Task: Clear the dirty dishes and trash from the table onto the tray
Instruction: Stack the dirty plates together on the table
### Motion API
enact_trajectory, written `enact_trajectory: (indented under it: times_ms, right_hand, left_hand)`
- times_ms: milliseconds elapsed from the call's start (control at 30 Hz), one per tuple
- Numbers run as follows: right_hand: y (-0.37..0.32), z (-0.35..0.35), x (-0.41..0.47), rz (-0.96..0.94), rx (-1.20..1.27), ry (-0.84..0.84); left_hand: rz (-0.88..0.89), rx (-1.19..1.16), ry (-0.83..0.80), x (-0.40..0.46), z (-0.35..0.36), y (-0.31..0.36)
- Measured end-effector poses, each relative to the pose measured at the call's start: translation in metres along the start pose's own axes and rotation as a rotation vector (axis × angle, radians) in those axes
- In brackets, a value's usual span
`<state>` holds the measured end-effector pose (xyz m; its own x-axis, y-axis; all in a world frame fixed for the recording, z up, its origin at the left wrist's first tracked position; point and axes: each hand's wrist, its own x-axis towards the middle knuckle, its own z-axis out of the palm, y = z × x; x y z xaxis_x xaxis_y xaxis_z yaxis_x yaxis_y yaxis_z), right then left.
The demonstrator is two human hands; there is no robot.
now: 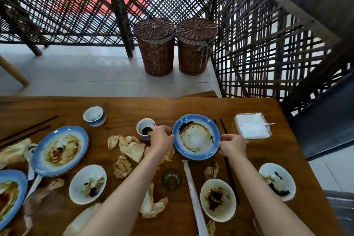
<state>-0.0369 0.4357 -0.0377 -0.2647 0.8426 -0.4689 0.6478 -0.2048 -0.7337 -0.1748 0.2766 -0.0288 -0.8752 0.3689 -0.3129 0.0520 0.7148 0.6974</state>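
We hold the dirty plate by both rims

Our left hand (pixel 161 141) grips the blue plate (pixel 196 136) at nine o'clock, our right hand (pixel 232 146) at three, so it lies squarely between our hands. Chopsticks (pixel 223 128) crowd its three o'clock edge, a small cup (pixel 146 130) its nine; twelve o'clock on the bench (pixel 191 105) stays open. We see no tray.

— What is the blue-rimmed plate (pixel 196 136) held between the left hand (pixel 161 141) and right hand (pixel 232 146) made of?
— It looks like glazed ceramic, glossy, smeared with brown sauce.
— And under it?
— The table (pixel 191 107) is smooth varnished wood. Right of the grip, the paper napkins (pixel 251 127) sit in clear shiny plastic. Left of it lie crumpled, stained tissues (pixel 132 148). Beyond stand rough woven wicker baskets (pixel 156 46).
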Motion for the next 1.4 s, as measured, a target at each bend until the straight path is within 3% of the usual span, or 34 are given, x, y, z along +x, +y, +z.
enact_trajectory:
  times_ms: [467, 733, 1100, 1400]
  right_hand:
    - [0.006, 0.011, 0.012, 0.013, -0.056, 0.035]
    - [0.003, 0.009, 0.010, 0.167, 0.054, -0.124]
    - [-0.017, -0.012, -0.012, 0.009, 0.037, -0.037]
    - [-0.064, 0.003, -0.081, -0.100, 0.030, -0.066]
  left_hand:
    - [-0.049, 0.015, -0.007, 0.011, 0.010, -0.007]
    - [-0.074, 0.022, -0.068, 0.013, 0.016, -0.003]
    - [-0.120, -0.205, -0.084, -0.015, -0.006, 0.005]
    - [-0.078, -0.318, 0.003, -0.029, -0.084, -0.003]
